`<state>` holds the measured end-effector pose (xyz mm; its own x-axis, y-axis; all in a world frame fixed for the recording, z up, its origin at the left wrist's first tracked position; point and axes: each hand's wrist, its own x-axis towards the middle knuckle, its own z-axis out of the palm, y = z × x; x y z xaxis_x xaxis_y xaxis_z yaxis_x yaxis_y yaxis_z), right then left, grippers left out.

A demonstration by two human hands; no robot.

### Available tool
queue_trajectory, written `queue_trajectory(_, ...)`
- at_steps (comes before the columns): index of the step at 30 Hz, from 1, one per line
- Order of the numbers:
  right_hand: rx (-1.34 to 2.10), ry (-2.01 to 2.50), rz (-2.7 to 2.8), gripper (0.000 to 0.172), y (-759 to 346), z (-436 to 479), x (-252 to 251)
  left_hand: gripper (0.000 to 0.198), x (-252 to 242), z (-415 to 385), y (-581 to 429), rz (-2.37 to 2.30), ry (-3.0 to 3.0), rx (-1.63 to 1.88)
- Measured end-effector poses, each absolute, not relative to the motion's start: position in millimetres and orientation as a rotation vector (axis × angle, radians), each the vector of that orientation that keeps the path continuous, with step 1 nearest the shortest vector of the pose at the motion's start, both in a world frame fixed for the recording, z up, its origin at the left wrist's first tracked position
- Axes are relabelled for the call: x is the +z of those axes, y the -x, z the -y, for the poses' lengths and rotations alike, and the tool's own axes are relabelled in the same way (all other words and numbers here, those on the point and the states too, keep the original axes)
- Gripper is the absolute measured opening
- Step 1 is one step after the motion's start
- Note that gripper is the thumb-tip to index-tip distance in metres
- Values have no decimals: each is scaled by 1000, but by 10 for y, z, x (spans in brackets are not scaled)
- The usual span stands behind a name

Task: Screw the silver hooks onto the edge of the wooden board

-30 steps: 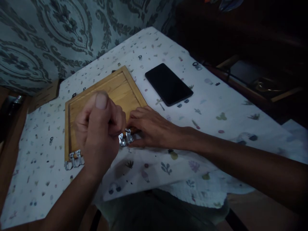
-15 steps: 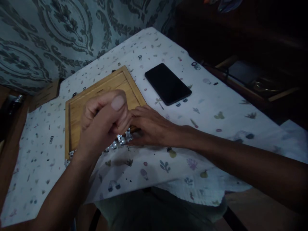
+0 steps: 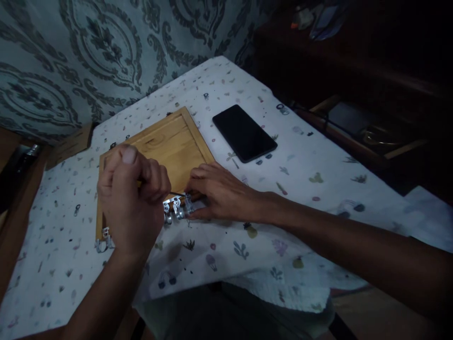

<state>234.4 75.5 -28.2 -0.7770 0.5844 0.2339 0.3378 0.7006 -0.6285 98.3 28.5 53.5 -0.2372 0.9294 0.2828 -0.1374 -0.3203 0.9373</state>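
Observation:
My left hand [image 3: 132,198] is closed in a fist over the board, its thumb uppermost. From the fist a thin dark shaft, apparently a screwdriver [image 3: 177,194], reaches right toward a shiny metal clip [image 3: 188,202]; its handle is hidden in my fingers. My right hand [image 3: 215,191] pinches that clip at the near edge of the wooden board [image 3: 170,146], forefinger above and thumb below. The board is a framed panel lying flat. More curved metal clips [image 3: 177,208] line the same edge, and another clip [image 3: 103,240] sits at its near left corner.
A black phone [image 3: 244,133] lies right of the board on the patterned tablecloth [image 3: 300,189]. A piece of brown cardboard [image 3: 71,145] stands at the table's left edge. Patterned wallpaper [image 3: 106,47] is behind, with dark furniture [image 3: 339,61] at the right.
My left fist has shifted left and turned more upright, uncovering the shaft and several clips. My right hand stays at the board's edge. The whole view has tilted slightly up.

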Motion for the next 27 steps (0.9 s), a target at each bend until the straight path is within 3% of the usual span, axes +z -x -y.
queue_trajectory(27, 759, 724, 2490, 38, -2343, -751, -293, 40, 434, -220, -1032, -967, -1365, 1652)
